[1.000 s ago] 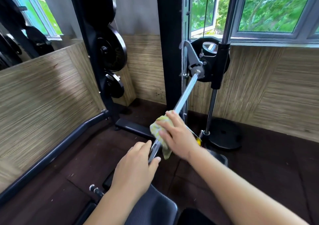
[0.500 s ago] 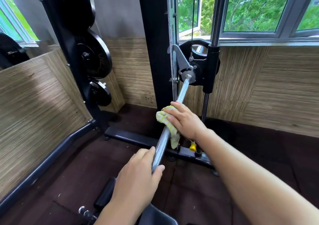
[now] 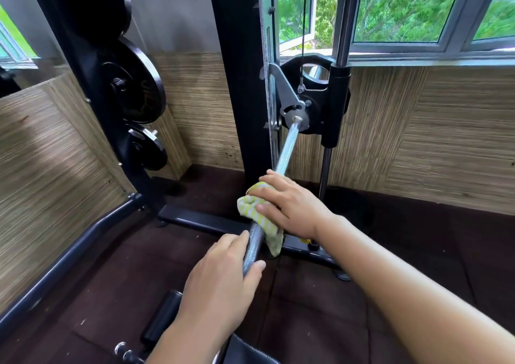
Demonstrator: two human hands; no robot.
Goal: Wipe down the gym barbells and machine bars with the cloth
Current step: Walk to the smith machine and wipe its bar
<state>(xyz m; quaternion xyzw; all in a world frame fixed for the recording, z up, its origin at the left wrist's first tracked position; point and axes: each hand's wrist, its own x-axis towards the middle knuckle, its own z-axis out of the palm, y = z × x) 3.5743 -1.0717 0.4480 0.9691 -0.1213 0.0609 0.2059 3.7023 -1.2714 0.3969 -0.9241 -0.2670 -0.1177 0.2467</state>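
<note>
Ahead, your right hand [image 3: 289,207] presses a yellow-striped cloth [image 3: 257,214] around the Smith machine bar [image 3: 287,147], fingers curled over it; your left hand [image 3: 220,282] grips the same bar just below; black weight plates [image 3: 133,84] hang at left.

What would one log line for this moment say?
right hand: grips cloth around bar | left hand: grips bar | phase: bar wipe

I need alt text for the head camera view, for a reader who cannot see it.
A person's right hand holds a yellow striped cloth around a steel machine bar, while the left hand grips the bar nearer the camera.
</note>
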